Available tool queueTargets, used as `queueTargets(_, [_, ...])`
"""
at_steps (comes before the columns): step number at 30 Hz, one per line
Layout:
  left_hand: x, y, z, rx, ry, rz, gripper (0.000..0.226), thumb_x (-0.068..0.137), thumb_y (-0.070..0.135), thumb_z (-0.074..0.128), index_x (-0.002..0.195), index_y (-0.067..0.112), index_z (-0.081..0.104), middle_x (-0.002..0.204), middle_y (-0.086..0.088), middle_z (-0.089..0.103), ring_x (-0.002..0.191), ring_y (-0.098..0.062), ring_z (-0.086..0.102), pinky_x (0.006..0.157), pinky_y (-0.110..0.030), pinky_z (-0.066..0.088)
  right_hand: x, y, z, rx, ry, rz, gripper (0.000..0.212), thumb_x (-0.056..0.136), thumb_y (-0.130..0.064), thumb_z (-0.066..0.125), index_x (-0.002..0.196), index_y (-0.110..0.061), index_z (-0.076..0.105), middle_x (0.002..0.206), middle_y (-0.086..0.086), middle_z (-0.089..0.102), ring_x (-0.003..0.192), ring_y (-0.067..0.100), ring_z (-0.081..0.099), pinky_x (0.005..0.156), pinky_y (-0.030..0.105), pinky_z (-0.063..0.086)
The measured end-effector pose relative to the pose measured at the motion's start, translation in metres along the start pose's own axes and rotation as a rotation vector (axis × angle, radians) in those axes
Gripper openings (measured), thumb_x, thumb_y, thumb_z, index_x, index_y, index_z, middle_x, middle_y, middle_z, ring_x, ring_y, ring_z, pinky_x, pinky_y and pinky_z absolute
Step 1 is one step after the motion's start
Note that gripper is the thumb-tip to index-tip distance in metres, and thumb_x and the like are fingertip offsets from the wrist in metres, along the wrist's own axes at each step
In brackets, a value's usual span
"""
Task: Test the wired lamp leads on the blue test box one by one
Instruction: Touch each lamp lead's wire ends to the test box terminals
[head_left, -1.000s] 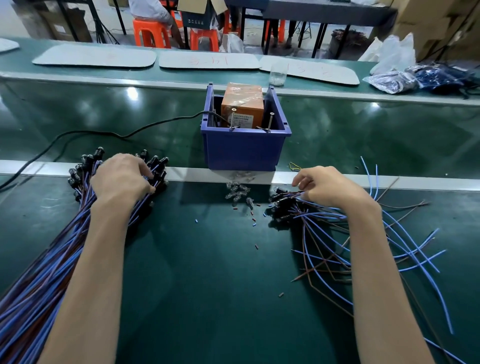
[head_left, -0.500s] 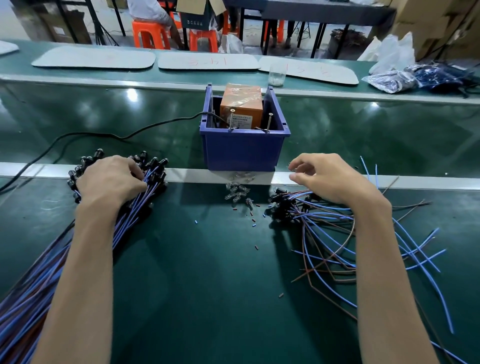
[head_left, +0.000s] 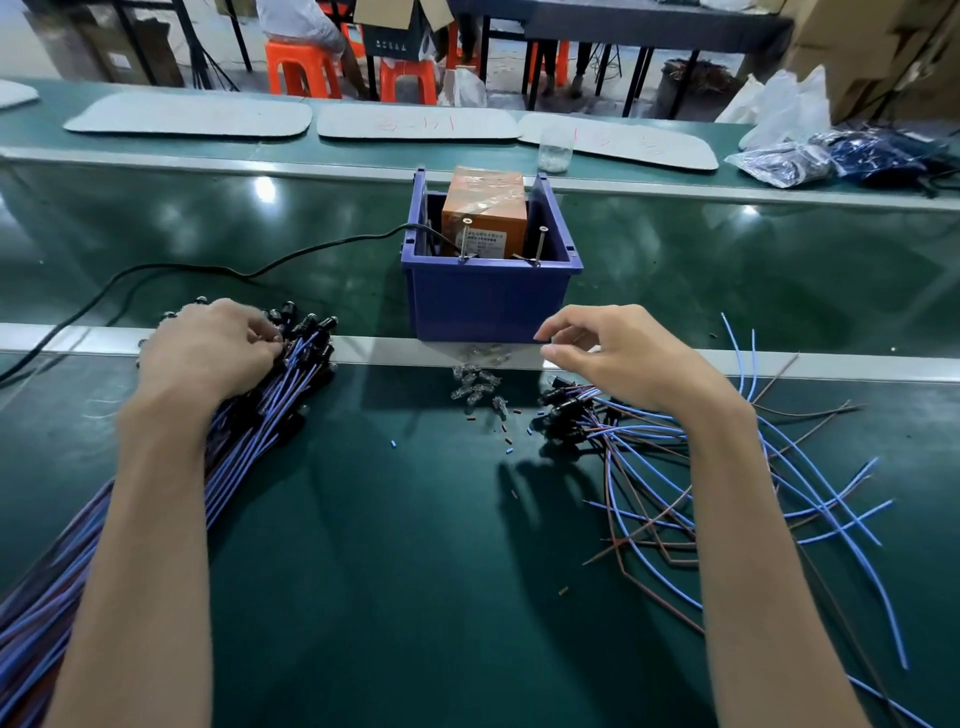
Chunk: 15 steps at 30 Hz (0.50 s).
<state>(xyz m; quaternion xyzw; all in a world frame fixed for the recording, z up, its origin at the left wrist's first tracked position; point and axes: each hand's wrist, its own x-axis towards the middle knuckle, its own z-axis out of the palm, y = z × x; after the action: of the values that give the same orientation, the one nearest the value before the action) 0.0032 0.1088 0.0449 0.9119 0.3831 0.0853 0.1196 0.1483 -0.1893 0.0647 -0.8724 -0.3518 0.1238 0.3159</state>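
**Ones, twos and threes**

On the worktop (head_left: 415, 571) stands one blue test box (head_left: 488, 301), with one orange unit (head_left: 485, 213) inside it and two upright metal pins (head_left: 464, 239) at its front rim. One black cable (head_left: 156, 270) runs into it. There are two heaps of wiring: one tight bundle of lamp leads (head_left: 249, 441) on the left and one loose spread of lamp leads (head_left: 649, 467) on the right. In either, the leads are too many and too tangled to count. One small cluster of clear bulbs (head_left: 475, 387) lies just before the box, its number unclear. Along the far side lie three pale mats (head_left: 187, 114) and one clear cup (head_left: 555, 150). Behind them two orange stools (head_left: 301, 67) show plainly.
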Motion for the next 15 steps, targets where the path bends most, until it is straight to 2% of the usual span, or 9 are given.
queueTargets(3, [0.001,0.013,0.007,-0.158,0.126,0.161,0.008,0.089,0.026,0.064,0.096,0.025,0.068,0.102,-0.007,0.065,0.099,-0.031,0.061,0.085,-0.039,0.046,0.002,-0.008,0.007,0.037,-0.004,-0.055,0.01,0.094,-0.023,0.06,0.099,-0.023,0.068,0.086,-0.009,0.066,0.084,0.015,0.061,0.077,0.021,0.047])
queueTargets(5, [0.0,0.025,0.015,-0.336,0.166,0.263,0.009,0.086,0.023,0.068,0.095,0.022,0.069,0.096,-0.004,0.063,0.082,-0.027,0.064,0.084,-0.038,0.05,0.004,-0.014,0.015,0.048,-0.019,-0.096,0.009,0.094,-0.024,0.06,0.098,-0.023,0.068,0.078,-0.014,0.064,0.074,0.01,0.058,0.071,0.016,0.045])
queueTargets(7, [-0.006,0.039,0.022,-0.478,0.153,0.388,0.016,0.08,0.018,0.076,0.096,0.017,0.07,0.091,-0.004,0.063,0.067,-0.014,0.058,0.077,-0.027,0.051,0.008,-0.019,0.025,0.072,-0.029,-0.108,0.011,0.094,-0.026,0.059,0.1,-0.023,0.068,0.074,-0.015,0.064,0.069,0.003,0.055,0.062,0.01,0.042])
queueTargets(9, [-0.014,0.053,0.026,-0.567,0.128,0.511,0.024,0.074,0.014,0.081,0.096,0.013,0.07,0.086,-0.003,0.063,0.067,-0.006,0.055,0.07,-0.012,0.045,0.013,-0.023,0.038,0.093,-0.043,-0.085,0.022,0.095,-0.033,0.057,0.111,-0.021,0.065,0.079,-0.011,0.066,0.073,0.006,0.058,0.064,0.013,0.042])
queueTargets(10, [-0.018,0.06,0.027,-0.613,0.11,0.549,0.028,0.073,0.014,0.082,0.097,0.014,0.069,0.083,-0.001,0.064,0.067,-0.009,0.057,0.068,-0.012,0.045,0.015,-0.026,0.045,0.12,-0.05,-0.065,0.03,0.095,-0.037,0.056,0.119,-0.019,0.062,0.081,-0.01,0.067,0.075,0.007,0.059,0.068,0.017,0.044])
queueTargets(12, [-0.028,0.074,0.027,-0.712,0.064,0.598,0.03,0.072,0.012,0.083,0.097,0.016,0.067,0.079,0.006,0.063,0.068,-0.019,0.061,0.069,-0.022,0.05,0.018,-0.033,0.056,0.289,-0.052,-0.02,0.037,0.096,-0.041,0.054,0.125,-0.018,0.058,0.084,-0.008,0.069,0.074,0.007,0.063,0.073,0.026,0.051])
queueTargets(15, [-0.041,0.094,0.029,-0.816,0.012,0.686,0.034,0.073,-0.005,0.076,0.098,0.015,0.064,0.079,0.008,0.06,0.066,-0.028,0.064,0.066,-0.035,0.056,0.02,-0.04,0.067,0.567,0.021,-0.003,0.014,0.095,-0.031,0.058,0.104,-0.023,0.066,0.08,-0.002,0.069,0.065,0.007,0.064,0.065,0.028,0.052])
